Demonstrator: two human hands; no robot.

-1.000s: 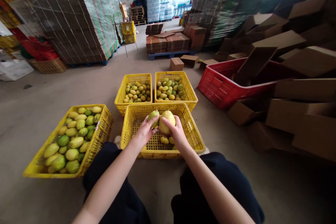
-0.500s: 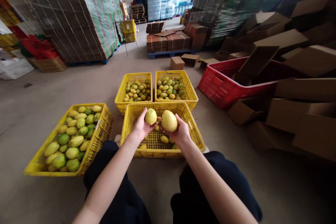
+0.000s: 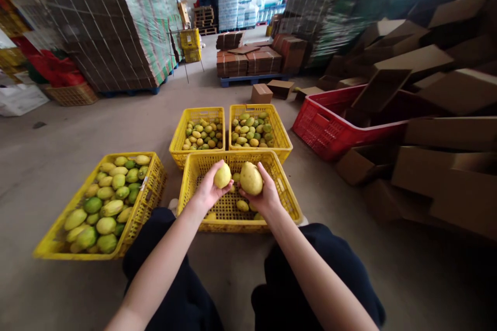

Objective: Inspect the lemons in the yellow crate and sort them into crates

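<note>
Head view: fruit-filled hands (image 3: pixel 238 191) above the near crate's (image 3: pixel 189 181) roomy middle, inside its rims.

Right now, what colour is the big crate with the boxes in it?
Red, clearest in the head view.

Plain yellow crates (image 3: pixel 239 226), a red crate (image 3: pixel 330 132), and mottled green-yellow fruit (image 3: pixel 112 208)

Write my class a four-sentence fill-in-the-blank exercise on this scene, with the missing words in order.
The larger held fruit rests in the person's ____ hand.
Both hands are above a crate coloured ____.
The big basket among the loose cardboard boxes is ____.
The bundled cardboard lies on a pallet coloured ____.

Missing words: right; yellow; red; blue.
</note>
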